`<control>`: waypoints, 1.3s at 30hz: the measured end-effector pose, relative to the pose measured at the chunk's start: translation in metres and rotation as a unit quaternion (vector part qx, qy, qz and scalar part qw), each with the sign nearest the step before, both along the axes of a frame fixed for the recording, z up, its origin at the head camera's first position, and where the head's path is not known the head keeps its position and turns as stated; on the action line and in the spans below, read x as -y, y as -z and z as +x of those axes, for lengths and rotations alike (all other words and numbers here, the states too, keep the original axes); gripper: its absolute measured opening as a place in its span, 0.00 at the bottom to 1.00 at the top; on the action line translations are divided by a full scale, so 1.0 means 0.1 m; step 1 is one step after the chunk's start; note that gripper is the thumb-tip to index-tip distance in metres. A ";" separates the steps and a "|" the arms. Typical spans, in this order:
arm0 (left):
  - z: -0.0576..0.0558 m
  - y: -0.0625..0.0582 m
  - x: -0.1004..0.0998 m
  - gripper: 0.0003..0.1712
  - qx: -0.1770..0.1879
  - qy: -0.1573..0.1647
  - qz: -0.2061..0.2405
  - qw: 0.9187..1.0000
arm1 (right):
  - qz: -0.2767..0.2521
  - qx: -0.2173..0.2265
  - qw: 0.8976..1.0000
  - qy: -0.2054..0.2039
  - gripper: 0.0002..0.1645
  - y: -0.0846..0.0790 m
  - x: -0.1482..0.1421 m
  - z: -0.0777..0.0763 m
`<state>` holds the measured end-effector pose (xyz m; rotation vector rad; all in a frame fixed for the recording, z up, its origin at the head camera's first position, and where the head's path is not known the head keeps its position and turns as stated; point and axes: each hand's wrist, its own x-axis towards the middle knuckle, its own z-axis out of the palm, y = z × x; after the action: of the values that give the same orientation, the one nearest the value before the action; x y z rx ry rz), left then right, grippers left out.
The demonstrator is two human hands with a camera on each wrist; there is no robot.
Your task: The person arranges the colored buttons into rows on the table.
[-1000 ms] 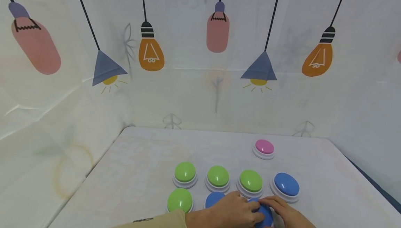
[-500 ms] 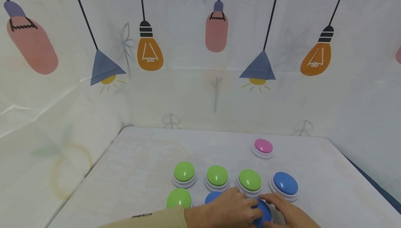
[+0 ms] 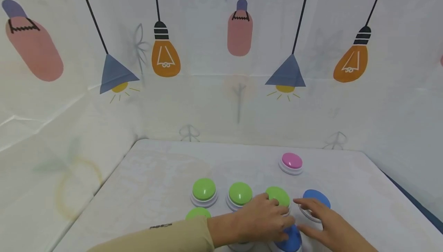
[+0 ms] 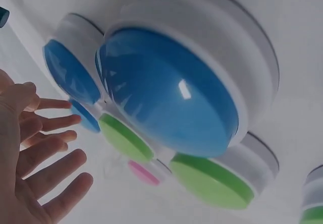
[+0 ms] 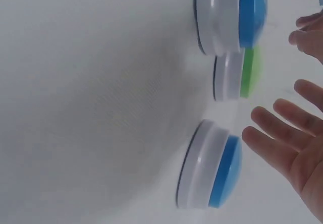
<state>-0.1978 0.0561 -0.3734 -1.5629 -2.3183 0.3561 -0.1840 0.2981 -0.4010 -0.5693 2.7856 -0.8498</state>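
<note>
Both hands hover over a group of dome buttons with white bases. My left hand, its fingers loosely bent, is above a front blue button and partly covers a green button. In the left wrist view the left hand has parted fingers and holds nothing. My right hand, fingers spread, is beside the right-hand blue button. The right wrist view shows the right hand apart from the buttons. Another blue button is large in the left wrist view; the left arm mostly hides it in the head view.
Two green buttons stand in the back row, and another green button sits behind the left sleeve. Farther back is a pink button. A pale sheet with printed lamps hangs behind the white table.
Both hands have lifted off the front blue button, which they held between them earlier. The left hand has risen a little and the right hand has drawn away to the right, fingers spreading.
</note>
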 end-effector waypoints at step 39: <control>-1.22 -0.16 -0.45 0.39 0.085 -0.246 0.072 0.963 | 0.045 -0.176 0.981 0.063 0.39 -0.26 -0.08 -1.31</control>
<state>-0.3199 0.1015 -0.3576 -0.9689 -2.7847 0.1613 -0.3145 0.3064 -0.3754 -0.5834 3.1919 -0.6986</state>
